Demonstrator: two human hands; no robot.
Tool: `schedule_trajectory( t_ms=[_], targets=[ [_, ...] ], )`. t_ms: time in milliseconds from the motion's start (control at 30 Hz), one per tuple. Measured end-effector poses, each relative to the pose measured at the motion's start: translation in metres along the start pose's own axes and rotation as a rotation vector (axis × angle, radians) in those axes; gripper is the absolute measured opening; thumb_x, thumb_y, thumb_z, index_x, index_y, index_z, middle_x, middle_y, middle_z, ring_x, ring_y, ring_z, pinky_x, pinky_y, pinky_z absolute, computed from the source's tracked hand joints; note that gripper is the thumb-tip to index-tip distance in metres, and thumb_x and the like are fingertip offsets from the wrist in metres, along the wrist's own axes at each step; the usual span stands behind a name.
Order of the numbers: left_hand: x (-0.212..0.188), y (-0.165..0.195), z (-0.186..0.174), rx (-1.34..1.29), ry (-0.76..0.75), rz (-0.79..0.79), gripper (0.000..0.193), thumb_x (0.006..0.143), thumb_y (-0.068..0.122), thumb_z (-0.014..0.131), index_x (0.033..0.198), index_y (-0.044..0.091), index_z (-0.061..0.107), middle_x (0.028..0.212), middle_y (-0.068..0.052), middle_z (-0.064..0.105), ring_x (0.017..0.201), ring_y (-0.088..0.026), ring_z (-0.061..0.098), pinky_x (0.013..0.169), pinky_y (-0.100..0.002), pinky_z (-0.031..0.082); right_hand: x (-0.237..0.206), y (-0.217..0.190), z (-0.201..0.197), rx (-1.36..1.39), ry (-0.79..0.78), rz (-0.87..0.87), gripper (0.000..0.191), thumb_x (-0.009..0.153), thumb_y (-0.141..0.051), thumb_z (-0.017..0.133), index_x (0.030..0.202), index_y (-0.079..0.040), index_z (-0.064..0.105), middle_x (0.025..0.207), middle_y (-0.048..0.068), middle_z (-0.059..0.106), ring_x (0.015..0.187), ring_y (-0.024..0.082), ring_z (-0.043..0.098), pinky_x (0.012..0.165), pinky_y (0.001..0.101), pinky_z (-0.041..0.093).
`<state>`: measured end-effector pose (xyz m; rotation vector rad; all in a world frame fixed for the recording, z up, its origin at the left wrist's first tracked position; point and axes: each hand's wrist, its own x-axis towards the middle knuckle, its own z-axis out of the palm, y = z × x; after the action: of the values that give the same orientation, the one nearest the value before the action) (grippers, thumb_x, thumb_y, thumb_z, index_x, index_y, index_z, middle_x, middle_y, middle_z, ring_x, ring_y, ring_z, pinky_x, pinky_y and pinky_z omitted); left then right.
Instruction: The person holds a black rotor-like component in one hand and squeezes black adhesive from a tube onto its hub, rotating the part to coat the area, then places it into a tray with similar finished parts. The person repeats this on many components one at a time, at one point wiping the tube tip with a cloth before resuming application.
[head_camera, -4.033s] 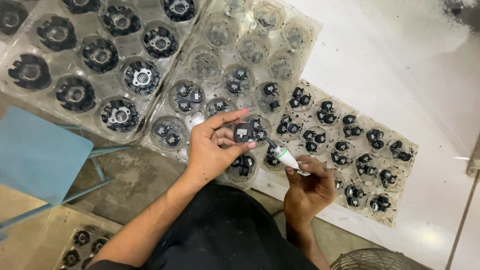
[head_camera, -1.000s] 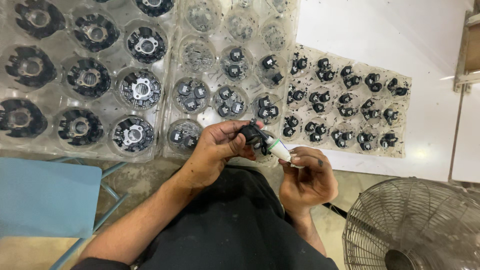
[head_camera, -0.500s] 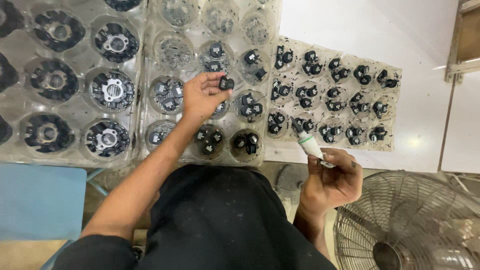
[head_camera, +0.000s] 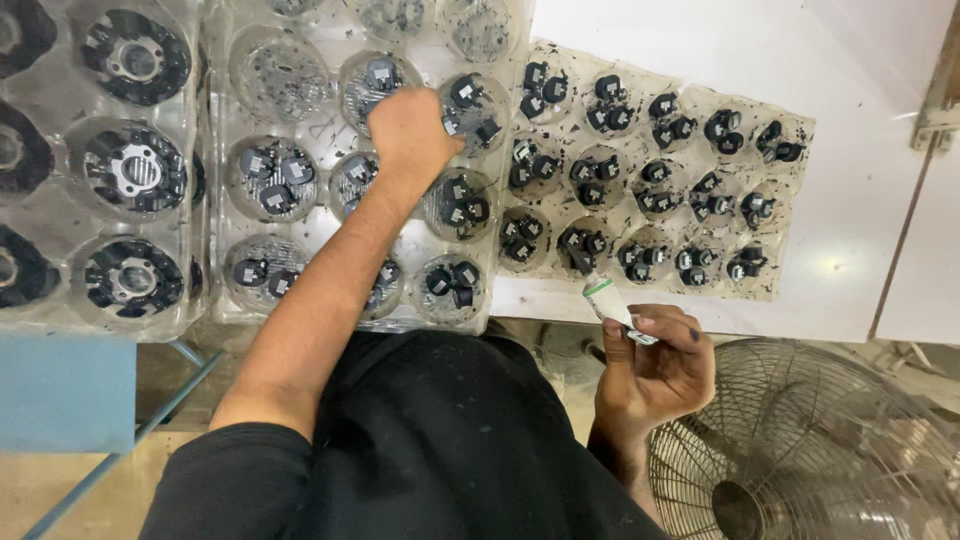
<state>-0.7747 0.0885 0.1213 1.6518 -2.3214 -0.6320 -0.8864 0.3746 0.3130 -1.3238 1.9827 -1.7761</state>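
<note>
Your left hand (head_camera: 410, 125) extended to 12 o'clock over middle clear blister tray (head_camera: 225, 300), fingers curled down into cup among small black parts (head_camera: 462, 95); whether they grip one, cannot tell, hidden under knuckles. Your right hand (head_camera: 655, 370) held back at 4 o'clock, off counter (head_camera: 850, 280) edge, fingers clenched on small white tube (head_camera: 610, 302), nozzle aimed up toward trays, judged kept ready. Smaller tray (head_camera: 790, 215) at 2 o'clock, cups sorted in pairs. Large black rings (head_camera: 135, 165) at 10 o'clock. Fan (head_camera: 820, 450) at 5 o'clock.
</note>
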Motion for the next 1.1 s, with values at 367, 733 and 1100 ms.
schedule_trajectory(
  t_ms=[367, 733, 1100],
  targets=[
    [-0.009, 0.019, -0.015, -0.127, 0.118, 0.472, 0.045, 0.063, 0.012, 0.082, 0.103, 0.007, 0.062, 0.098, -0.015, 0.07, 0.085, -0.035, 0.07, 0.069, -0.045, 0.056, 0.011, 0.007, -0.008, 0.044, 0.004, 0.131, 0.025, 0.093, 0.01, 0.076, 0.108, 0.002, 0.057, 0.11, 0.016, 0.066, 0.09, 0.012, 0.064, 0.075, 0.0199, 0.055],
    [0.015, 0.039, -0.005, -0.06, 0.008, 0.68, 0.04, 0.072, -0.001, 0.072, 0.109, 0.006, 0.06, 0.085, -0.012, 0.067, 0.077, -0.034, 0.069, 0.064, -0.045, 0.054, -0.009, 0.019, -0.012, 0.128, 0.087, 0.161, 0.023, 0.093, 0.006, 0.077, 0.109, 0.0, 0.061, 0.109, 0.014, 0.07, 0.086, 0.01, 0.068, 0.072, 0.0191, 0.055],
    [-0.116, 0.04, -0.068, -1.657, -0.074, -0.211, 0.037, 0.083, -0.015, 0.077, 0.115, 0.0, 0.067, 0.108, -0.012, 0.073, 0.088, -0.01, 0.072, 0.081, -0.025, 0.063, -0.007, 0.02, 0.021, 0.152, -0.003, 0.253, 0.03, 0.085, 0.014, 0.077, 0.104, -0.001, 0.057, 0.114, 0.013, 0.067, 0.1, 0.012, 0.068, 0.072, 0.0204, 0.057]
  ],
)
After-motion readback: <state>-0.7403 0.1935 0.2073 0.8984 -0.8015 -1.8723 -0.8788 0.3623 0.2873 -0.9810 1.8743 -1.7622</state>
